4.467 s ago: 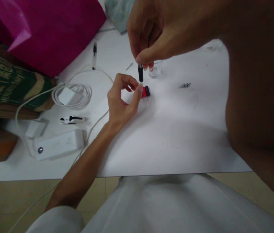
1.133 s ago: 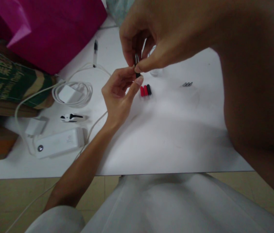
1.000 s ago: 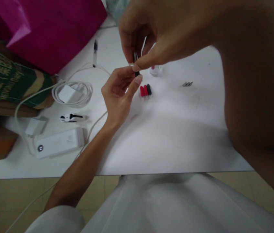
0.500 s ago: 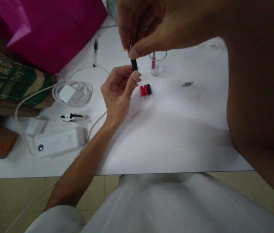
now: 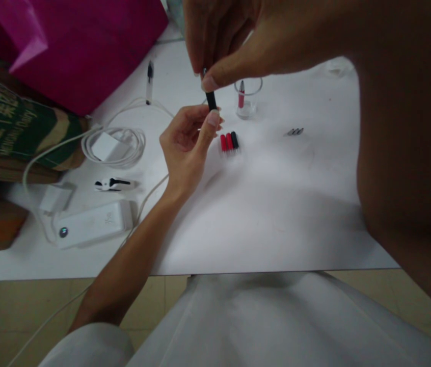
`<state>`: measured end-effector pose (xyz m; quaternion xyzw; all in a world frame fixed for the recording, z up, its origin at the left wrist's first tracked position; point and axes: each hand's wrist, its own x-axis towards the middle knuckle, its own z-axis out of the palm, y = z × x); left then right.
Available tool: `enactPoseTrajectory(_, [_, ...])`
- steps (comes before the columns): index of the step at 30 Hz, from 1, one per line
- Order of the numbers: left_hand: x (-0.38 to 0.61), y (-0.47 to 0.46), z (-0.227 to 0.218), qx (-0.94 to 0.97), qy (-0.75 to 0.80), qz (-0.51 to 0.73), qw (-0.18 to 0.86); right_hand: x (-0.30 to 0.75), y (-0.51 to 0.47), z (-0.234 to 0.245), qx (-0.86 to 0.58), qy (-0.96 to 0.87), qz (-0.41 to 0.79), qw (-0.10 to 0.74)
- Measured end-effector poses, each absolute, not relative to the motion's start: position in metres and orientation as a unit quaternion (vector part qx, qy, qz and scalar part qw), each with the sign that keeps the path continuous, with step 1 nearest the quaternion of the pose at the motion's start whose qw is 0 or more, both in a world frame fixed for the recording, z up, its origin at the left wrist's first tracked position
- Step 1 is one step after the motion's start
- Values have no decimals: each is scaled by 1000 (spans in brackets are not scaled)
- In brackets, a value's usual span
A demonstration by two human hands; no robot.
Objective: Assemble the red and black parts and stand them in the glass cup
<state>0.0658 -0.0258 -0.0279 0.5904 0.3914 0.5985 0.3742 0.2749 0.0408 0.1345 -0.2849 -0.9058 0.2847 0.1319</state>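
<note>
A short black pen part (image 5: 211,100), a barrel by its look, stands nearly upright between my two hands over the table. The thumb and fingers of my left hand (image 5: 190,137) pinch its lower end. From above, my right hand (image 5: 231,46) grips its upper end, where a small shiny tip shows at the thumb. Just right of my left hand lie two red pen parts (image 5: 226,142) and a black pen part (image 5: 234,140), side by side. Behind them stands a clear cup (image 5: 246,109) holding a red pen piece with a metal tip (image 5: 241,97).
Several small dark pieces (image 5: 295,132) lie to the right. On the left are a capped pen (image 5: 150,82), a coiled white cable (image 5: 139,148), a charger (image 5: 110,148), a white-and-black clipper-like tool (image 5: 114,184) and a power bank (image 5: 93,224). A magenta bag (image 5: 104,51) stands behind.
My right hand has shifted very slightly, its fingers turning a little at the top of the black pen part. Both hands stay on it, and the things on the table have not moved.
</note>
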Motion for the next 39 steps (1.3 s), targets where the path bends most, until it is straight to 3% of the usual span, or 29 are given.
enactPoseTrajectory(3, [65,-25,-30,589,393,597,378,270,36,134,-335,-911,206,122])
enactPoseTrajectory(14, [64,-26,-25,606,384,584,380,271,43,135,-265,-930,230,104])
enactPoseTrajectory(31, [65,-23,-31,592,359,610,386,265,41,127,-239,-953,146,119])
enactPoseTrajectory(39, [63,-17,-29,578,295,640,411,252,51,107,-183,-959,191,104])
